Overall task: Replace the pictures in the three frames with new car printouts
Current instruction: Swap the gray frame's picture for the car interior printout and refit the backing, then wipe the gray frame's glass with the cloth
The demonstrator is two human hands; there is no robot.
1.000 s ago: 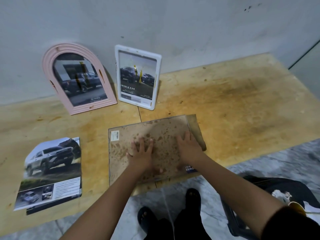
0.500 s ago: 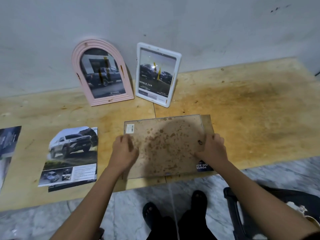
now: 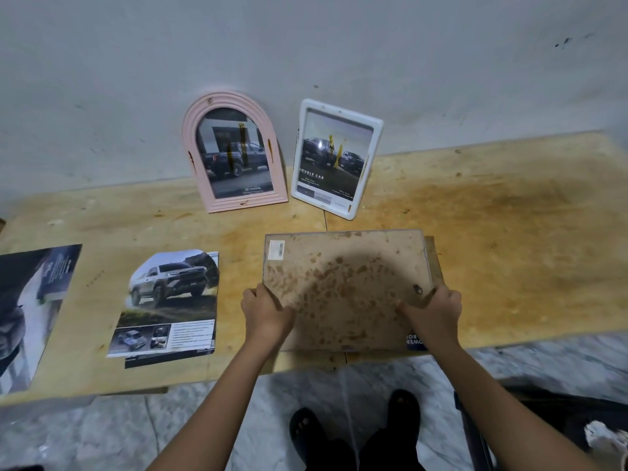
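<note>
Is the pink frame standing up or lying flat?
Standing up. The pink frame leans back against the wall, its bottom edge on the wooden table, truck picture facing out.

Dim indoor light from above, with a soft round shadow in the middle of the backing board (image 3: pixel 343 256). Faint glare on the white frame (image 3: pixel 334 158) glass. Wide-angle bend at the edges; floor (image 3: pixel 102 433) and corners are blurry.

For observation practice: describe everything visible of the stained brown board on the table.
The brown board is rectangular, fibreboard-looking, mottled with darker stains. A white barcode sticker marks its far-left corner, a metal hanger its right edge. It lies flat near the table's front edge; left hand and right hand grip its sides.
</note>
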